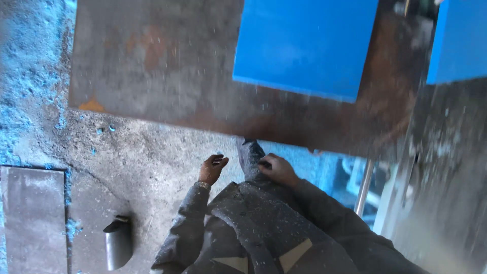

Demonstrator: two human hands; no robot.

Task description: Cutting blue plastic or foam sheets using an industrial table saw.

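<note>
1. The left hand (pixel 212 169) hangs at about 7 o'clock of centre, fingers curled around a small dark object (pixel 218 161). The grip looks closed on it, though what the object is cannot be told.
2. The right hand (pixel 277 170) sits just beside it, at roughly 5 o'clock of centre, resting on the dark speckled trouser leg (pixel 249 156). Its fingertips pinch something small and dark (pixel 265 164) against the cloth; whether that grip is truly clenched on it, I cannot tell.
3. Both hands are held low and close to the body, likely because the person is standing and looking straight down.
4. At 12 o'clock a rusty steel plate table (pixel 152 66) carries a bright blue panel (pixel 304 45); a second blue panel (pixel 459 40) shows at 2 o'clock.
5. The concrete floor (pixel 142 157) is grey and dusted with blue powder, thickest at 9 o'clock.
6. A short metal pipe stub (pixel 118 243) lies at 7 o'clock beside a flat grey slab (pixel 33 218); a thin pale rod (pixel 364 187) stands at 4 o'clock.
</note>
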